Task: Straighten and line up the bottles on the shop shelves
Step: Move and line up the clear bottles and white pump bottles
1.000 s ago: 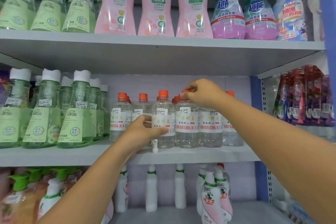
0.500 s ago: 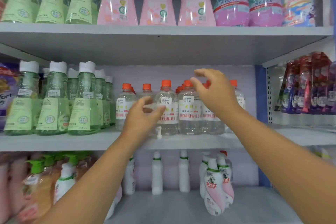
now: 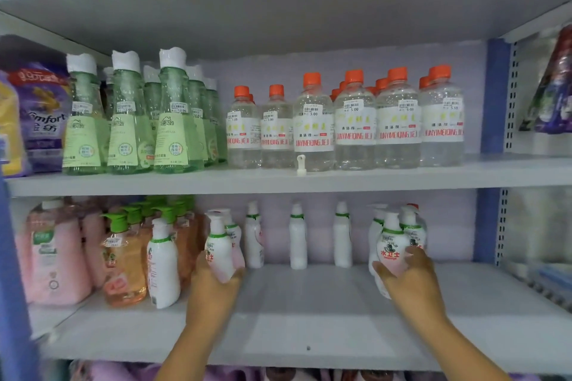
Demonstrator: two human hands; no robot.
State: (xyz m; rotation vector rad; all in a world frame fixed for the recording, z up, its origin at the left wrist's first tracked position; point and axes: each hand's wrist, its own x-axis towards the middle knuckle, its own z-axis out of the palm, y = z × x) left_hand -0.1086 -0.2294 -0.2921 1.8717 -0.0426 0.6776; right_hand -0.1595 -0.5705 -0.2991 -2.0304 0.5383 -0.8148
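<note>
On the lower shelf (image 3: 303,312) my left hand (image 3: 213,288) grips a white and pink bottle (image 3: 218,247) from below, left of the middle. My right hand (image 3: 408,281) grips another white and pink bottle with red print (image 3: 390,252) at the right. Three more white bottles (image 3: 297,238) stand apart along the back wall between my hands. Above, clear bottles with orange caps (image 3: 354,120) stand in a row on the middle shelf (image 3: 309,181).
Green bottles with white caps (image 3: 130,120) fill the left of the middle shelf, beside purple Comfort pouches (image 3: 40,114). Pink and orange pump bottles (image 3: 123,260) crowd the lower shelf's left. A small white cap (image 3: 301,165) stands at the middle shelf's edge. Blue uprights (image 3: 492,96) bound the bay.
Both hands left the orange-capped bottles on the middle shelf and dropped to the lower shelf, where each now holds a white and pink bottle. The view tilted downward.
</note>
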